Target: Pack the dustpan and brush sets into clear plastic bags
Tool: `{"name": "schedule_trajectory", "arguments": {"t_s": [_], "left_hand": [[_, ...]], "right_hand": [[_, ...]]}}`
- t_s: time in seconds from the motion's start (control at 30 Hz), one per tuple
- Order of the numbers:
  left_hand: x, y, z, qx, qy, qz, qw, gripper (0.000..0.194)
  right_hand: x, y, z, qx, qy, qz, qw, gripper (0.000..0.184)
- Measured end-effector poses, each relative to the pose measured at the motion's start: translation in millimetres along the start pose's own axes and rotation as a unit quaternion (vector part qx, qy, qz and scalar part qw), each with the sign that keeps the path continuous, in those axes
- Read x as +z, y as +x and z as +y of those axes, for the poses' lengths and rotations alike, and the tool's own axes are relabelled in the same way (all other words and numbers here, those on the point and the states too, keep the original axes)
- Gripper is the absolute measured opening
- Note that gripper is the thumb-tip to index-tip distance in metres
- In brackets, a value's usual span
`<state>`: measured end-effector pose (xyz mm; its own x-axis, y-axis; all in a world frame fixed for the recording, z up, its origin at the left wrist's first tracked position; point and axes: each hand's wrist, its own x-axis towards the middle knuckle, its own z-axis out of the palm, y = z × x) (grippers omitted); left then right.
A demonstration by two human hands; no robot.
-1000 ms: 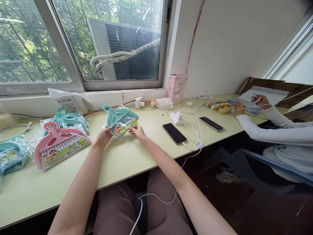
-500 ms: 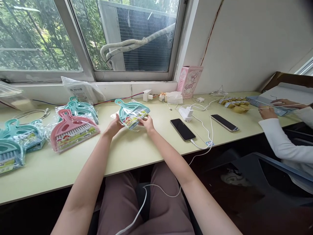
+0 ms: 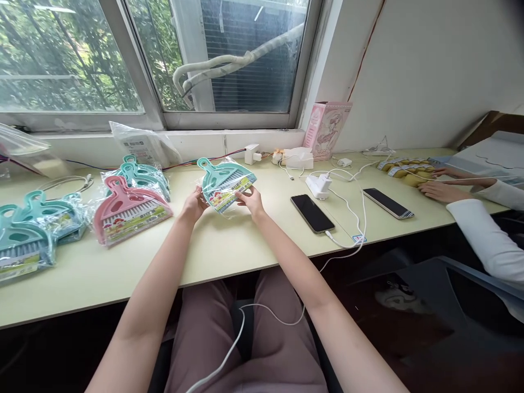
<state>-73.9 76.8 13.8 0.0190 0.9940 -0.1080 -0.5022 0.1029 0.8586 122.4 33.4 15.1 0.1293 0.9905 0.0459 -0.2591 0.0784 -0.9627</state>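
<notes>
Both my hands hold one teal mini dustpan-and-brush set (image 3: 224, 182) wrapped in clear plastic, lifted slightly off the pale green table (image 3: 229, 248). My left hand (image 3: 193, 205) grips its lower left edge. My right hand (image 3: 252, 200) pinches its lower right edge by the printed label. Left of it lies a pink set (image 3: 127, 209) on top of a teal set (image 3: 141, 174), both in plastic wrap.
More teal sets (image 3: 30, 229) lie at the far left. Two black phones (image 3: 311, 213) (image 3: 387, 203), white chargers (image 3: 320, 184) and cables sit to the right, with a pink box (image 3: 327, 129) by the wall. Another person's hands (image 3: 439, 191) in white sleeves rest at the far right.
My hands have raised the teal set a little off the table and tilted it. The view has shifted left, so everything appears further right.
</notes>
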Motion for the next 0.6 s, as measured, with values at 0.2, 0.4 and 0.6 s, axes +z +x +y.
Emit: {"name": "schedule_trajectory", "arguments": {"t_s": [0.2, 0.4, 0.6], "left_hand": [[-1.1, -1.6, -1.5, 0.029, -0.013, 0.033, 0.999, 0.026], [-3.3, -3.1, -1.4, 0.011, 0.012, 0.001, 1.000, 0.025], [-1.0, -2.6, -6.1, -0.003, 0.066, -0.026, 0.997, 0.033]], "right_hand": [[2.1, -2.5, 0.1, 0.024, 0.018, -0.049, 0.998, 0.022], [1.2, 0.2, 3.8, 0.043, 0.045, -0.014, 0.998, 0.021], [-3.7, 1.7, 4.4, 0.049, 0.079, 0.027, 0.995, 0.024]]}}
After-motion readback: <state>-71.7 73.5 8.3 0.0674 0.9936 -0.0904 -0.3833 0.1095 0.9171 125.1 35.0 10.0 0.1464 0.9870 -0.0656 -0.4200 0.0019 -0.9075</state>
